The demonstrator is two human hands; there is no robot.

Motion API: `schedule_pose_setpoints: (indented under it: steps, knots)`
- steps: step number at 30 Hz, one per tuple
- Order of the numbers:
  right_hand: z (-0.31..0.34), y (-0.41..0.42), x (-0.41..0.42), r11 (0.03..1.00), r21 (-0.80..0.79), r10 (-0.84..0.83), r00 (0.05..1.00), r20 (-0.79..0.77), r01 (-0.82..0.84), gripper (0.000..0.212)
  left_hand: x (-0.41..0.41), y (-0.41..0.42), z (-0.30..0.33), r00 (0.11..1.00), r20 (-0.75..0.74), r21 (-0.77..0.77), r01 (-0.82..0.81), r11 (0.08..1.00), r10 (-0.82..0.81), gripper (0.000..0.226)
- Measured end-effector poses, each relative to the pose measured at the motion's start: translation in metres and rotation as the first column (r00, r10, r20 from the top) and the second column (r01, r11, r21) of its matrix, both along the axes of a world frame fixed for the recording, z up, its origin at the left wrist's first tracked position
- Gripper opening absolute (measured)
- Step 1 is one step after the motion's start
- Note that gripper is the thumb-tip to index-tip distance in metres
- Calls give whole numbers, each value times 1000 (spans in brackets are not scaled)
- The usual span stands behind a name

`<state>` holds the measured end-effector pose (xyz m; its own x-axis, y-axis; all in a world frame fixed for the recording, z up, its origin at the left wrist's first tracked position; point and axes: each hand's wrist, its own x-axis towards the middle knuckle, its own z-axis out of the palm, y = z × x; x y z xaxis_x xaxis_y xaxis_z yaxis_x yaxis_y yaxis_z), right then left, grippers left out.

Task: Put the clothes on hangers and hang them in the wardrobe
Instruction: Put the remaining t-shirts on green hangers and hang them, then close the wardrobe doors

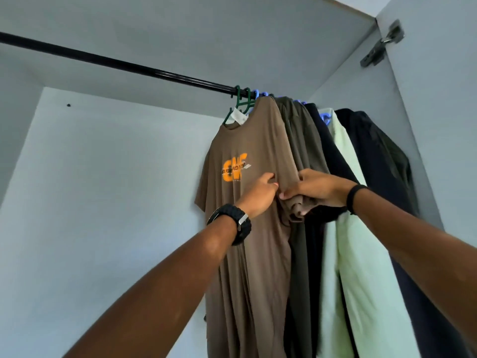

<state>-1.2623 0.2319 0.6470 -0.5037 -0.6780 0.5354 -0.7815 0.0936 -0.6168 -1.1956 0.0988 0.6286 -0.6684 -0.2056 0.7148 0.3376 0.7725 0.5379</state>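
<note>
My brown T-shirt (258,140) hangs on its green hanger (238,104) from the rail (116,62). Both hands, left (259,195) and right (315,188), pinch its bunched sleeve; I'd ease the fabric flat downward, gently, keeping the hanger hooked.

Black rail (116,63) cut off at left edge, its right end hidden behind hangers. Hanging clothes cropped by bottom edge. Small lettering across brown T-shirt (258,151) print too blurred to read.
</note>
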Motion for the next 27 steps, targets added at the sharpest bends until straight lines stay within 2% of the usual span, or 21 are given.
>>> schedule_pose_setpoints:
  steps: [2,7,13,16,21,27]
  knots:
    - [-19,11,6,999,47,2,1000,17,-3,19,20,15,-19,999,32,13,-28,1000,28,44]
    - [-73,40,42,995,-12,102,995,13,-101,7,69,53,-71,985,9,79,-171,982,171,41]
    - [-152,74,110,940,-61,342,924,171,-337,3,156,120,-146,973,-54,393,-185,901,224,37]
    - [-196,84,162,887,-139,461,843,276,-440,1,210,152,-184,961,-55,475,-215,853,272,34]
    - [-267,96,260,775,-272,627,646,434,-570,3,314,190,-254,904,-145,614,-238,753,403,34]
    - [-337,102,401,667,-296,694,427,580,-684,10,462,226,-334,707,-147,738,-388,553,692,29]
